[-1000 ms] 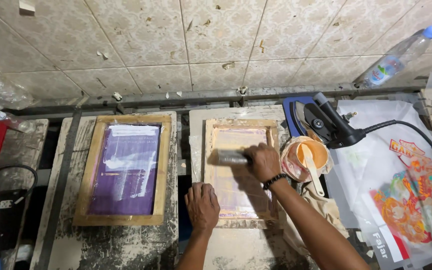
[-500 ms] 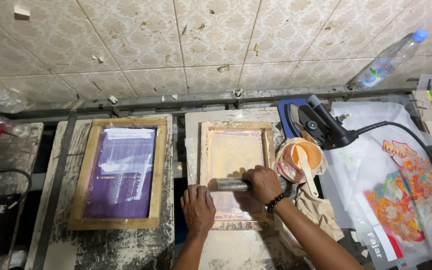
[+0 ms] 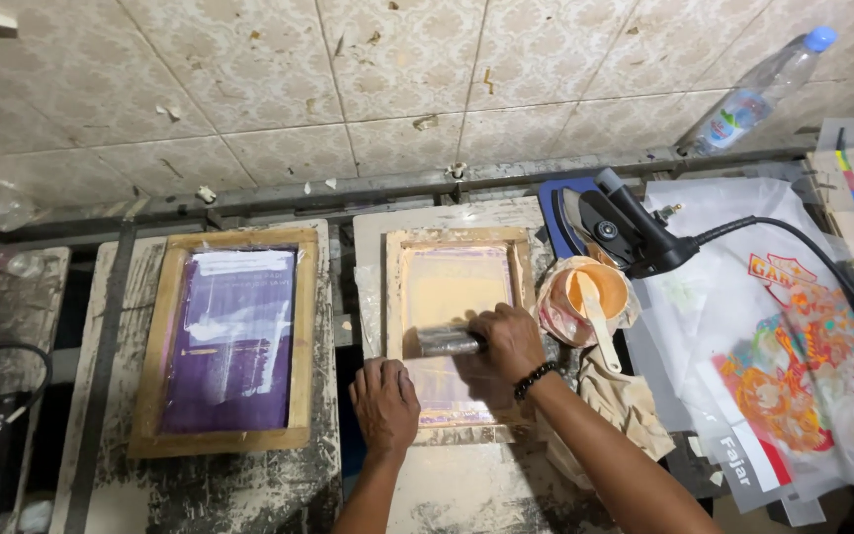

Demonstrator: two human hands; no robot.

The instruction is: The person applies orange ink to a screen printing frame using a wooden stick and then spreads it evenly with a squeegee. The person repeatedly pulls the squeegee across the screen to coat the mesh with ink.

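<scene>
A wooden screen-printing frame (image 3: 395,287) with a pale orange mesh lies on the middle board. My right hand (image 3: 506,341) grips a grey squeegee (image 3: 444,342) that lies across the mesh about halfway down. A dark bead bracelet sits on that wrist. My left hand (image 3: 384,403) presses flat on the frame's lower left corner, fingers together.
A second wooden frame (image 3: 155,366) with purple mesh lies to the left. A cup of orange ink (image 3: 585,297) with a spatula stands right of the frame, a black heat gun (image 3: 625,232) behind it. Printed transparent sheets (image 3: 793,376) cover the right. A plastic bottle (image 3: 758,89) leans on the tiled wall.
The squeegee in my right hand went from mid-mesh down toward me, then back up to about halfway. My left hand stayed on the frame's lower left corner.
</scene>
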